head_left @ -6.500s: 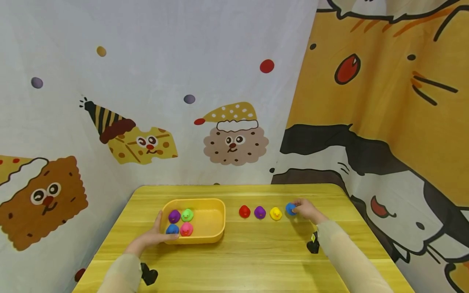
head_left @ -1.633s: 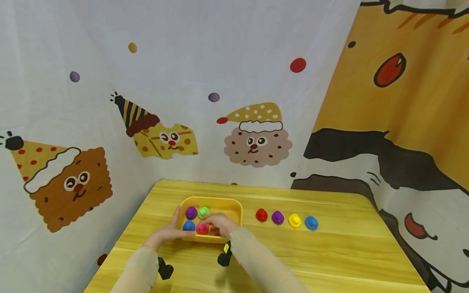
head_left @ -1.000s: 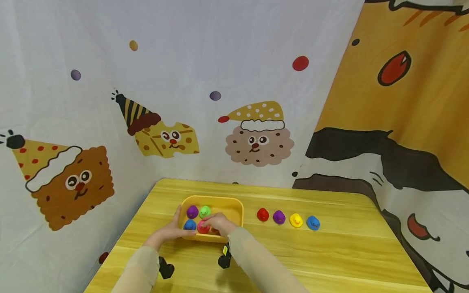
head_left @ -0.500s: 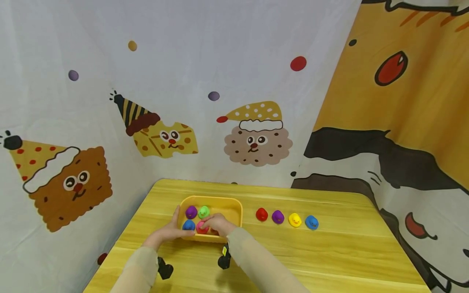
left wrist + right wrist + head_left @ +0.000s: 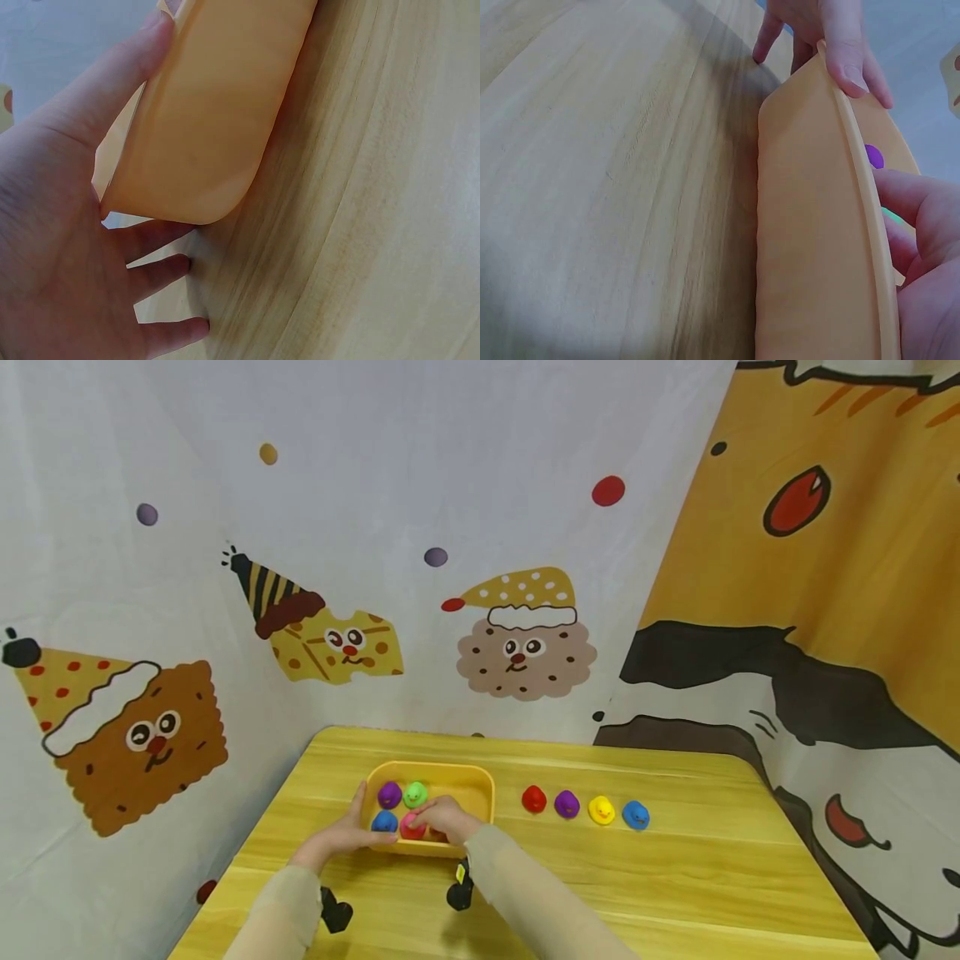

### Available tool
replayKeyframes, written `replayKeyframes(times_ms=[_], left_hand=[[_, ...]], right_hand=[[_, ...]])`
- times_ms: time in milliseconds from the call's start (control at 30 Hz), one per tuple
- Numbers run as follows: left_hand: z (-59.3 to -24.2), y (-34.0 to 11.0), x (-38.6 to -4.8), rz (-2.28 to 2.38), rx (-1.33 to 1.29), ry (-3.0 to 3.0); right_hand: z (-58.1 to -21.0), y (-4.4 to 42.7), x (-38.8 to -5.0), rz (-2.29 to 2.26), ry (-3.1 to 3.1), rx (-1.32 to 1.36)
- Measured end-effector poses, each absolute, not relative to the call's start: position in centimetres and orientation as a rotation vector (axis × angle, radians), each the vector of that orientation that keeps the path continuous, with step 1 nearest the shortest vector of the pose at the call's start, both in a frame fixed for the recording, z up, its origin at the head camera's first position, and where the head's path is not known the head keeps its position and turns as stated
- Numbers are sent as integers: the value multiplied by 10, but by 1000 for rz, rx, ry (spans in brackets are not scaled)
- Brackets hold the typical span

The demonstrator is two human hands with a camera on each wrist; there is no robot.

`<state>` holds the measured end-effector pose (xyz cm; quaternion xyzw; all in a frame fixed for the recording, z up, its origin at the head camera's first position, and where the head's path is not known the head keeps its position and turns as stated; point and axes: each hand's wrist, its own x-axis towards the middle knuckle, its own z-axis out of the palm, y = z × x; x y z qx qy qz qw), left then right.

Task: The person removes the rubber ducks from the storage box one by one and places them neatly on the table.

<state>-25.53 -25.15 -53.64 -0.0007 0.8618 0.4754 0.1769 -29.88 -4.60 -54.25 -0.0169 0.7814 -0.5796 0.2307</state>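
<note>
A yellow plastic tray (image 5: 480,797) stands at the table's left, holding a purple duck (image 5: 389,794), a green duck (image 5: 415,793), a blue duck (image 5: 385,822) and a pink toy duck (image 5: 412,826). My left hand (image 5: 341,837) grips the tray's left end, its thumb over the front rim; the left wrist view shows the other fingers (image 5: 161,279) spread past the corner. Reaching inside, my right hand (image 5: 450,818) has its fingertips at the pink duck and appears to pinch it. The right wrist view hides that contact behind the tray wall (image 5: 817,225).
Right of the tray, a red duck (image 5: 534,799), a purple duck (image 5: 567,804), a yellow duck (image 5: 601,810) and a blue duck (image 5: 636,815) stand in a row on the wooden table (image 5: 675,877). A cartoon-printed cloth (image 5: 360,485) hangs behind.
Since the oldest frame, my right hand has let go of the blue duck at the row's right end and moved left into the tray. Over the last second, both hands stay nearly still.
</note>
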Motion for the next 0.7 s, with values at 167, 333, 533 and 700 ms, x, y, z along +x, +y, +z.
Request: replayKeyframes(times_ms=[167, 333, 533, 700], left_hand=[[-532, -249, -252, 1350, -4, 2435], [-539, -251, -255, 1362, 3, 2432], [-527, -246, -248, 1336, 28, 2455], [-525, -246, -249, 1319, 9, 2468]], right_hand=[[-537, -40, -299, -1615, 2141, -111], [-531, -34, -302, -1655, 2070, -140], [-521, -27, -304, -1590, 2088, -190], [-516, -21, -304, -1589, 2097, -175]])
